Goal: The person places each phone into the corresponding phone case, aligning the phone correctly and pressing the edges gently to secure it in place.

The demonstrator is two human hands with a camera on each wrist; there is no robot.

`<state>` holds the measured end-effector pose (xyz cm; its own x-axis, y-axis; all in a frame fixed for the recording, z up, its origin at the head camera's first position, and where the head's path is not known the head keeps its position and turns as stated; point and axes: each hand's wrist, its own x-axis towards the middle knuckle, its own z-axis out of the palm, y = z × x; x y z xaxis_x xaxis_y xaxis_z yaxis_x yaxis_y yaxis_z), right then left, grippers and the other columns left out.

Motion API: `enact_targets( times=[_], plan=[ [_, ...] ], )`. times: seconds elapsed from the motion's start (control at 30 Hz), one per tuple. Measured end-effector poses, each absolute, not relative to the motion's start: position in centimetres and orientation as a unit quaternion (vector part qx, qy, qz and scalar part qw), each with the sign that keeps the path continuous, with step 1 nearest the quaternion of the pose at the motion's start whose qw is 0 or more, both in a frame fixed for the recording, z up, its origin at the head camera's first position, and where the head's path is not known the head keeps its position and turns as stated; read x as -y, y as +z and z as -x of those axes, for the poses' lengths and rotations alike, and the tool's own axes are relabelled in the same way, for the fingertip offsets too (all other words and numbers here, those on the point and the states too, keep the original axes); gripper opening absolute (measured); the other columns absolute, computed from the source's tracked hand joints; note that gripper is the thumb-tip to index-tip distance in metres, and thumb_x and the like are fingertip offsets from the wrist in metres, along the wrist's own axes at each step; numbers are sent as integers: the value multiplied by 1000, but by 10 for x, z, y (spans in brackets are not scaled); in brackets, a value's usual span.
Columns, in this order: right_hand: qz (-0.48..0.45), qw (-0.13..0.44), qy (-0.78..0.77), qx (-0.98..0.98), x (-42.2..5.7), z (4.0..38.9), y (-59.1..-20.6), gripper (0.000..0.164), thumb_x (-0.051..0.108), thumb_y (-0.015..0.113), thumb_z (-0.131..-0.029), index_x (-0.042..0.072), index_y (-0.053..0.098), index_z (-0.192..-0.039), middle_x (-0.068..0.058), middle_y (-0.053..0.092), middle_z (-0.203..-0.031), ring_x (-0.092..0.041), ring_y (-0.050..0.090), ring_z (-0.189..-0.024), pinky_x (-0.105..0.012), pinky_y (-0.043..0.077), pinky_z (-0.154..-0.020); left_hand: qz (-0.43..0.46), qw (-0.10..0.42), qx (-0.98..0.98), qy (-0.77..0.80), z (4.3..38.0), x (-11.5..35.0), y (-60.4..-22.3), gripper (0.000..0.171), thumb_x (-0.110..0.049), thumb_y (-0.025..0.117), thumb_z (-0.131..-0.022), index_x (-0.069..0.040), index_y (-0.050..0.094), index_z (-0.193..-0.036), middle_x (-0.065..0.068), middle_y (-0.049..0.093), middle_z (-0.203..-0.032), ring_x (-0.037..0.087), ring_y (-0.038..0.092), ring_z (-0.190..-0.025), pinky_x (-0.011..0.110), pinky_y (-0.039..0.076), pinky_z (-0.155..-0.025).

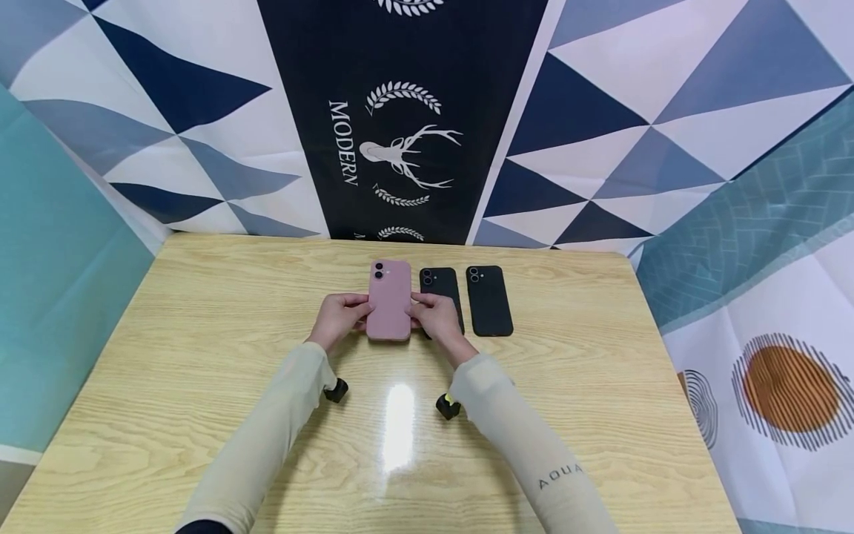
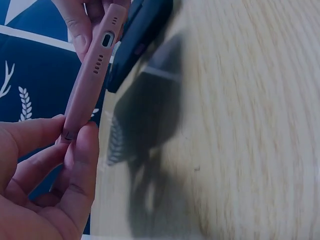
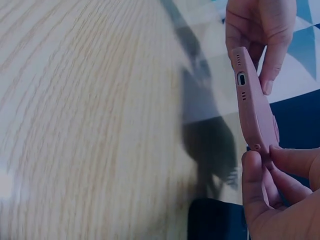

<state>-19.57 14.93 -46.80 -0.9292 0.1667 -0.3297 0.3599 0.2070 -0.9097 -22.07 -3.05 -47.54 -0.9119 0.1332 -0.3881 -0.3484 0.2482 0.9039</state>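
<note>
A phone in a pink case [image 1: 390,304] is held above the table by both hands, its camera side facing up in the head view. My left hand [image 1: 339,319] pinches its left edge between thumb and fingers. At the opposite edge, my right hand [image 1: 435,317] pinches it the same way. The case's port end [image 2: 92,70] faces the left wrist camera, showing a charging slot and speaker holes. In the right wrist view the pink case [image 3: 252,100] stands edge-on between the two hands, over its shadow.
Two phones in black cases lie to the right of the pink one. The nearer black phone [image 1: 437,278] is partly hidden behind my right hand; the other black phone [image 1: 490,304] lies beside it. The wooden table [image 1: 580,415] meets a patterned backdrop [image 1: 400,148] along its far edge.
</note>
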Motion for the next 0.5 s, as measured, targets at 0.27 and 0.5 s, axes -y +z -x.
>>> enact_targets(
  times=[0.27,0.5],
  plan=[
    [-188,88,-591,-779,-146,201,-478,32,6,62,-88,3,63,-120,-17,69,-102,-3,59,-58,-22,56,-64,71,203,-777,591,226,30,-484,29,-11,62,-90,4,63,-115,23,65,-111,3,61,-63,20,57,-64],
    [-192,93,-556,-803,-147,203,-483,25,11,63,-89,2,67,-112,-15,69,-105,-4,63,-62,-20,56,-63,57,203,-793,571,228,27,-492,30,-10,59,-91,6,62,-116,24,66,-108,4,61,-62,20,57,-64]
  ],
)
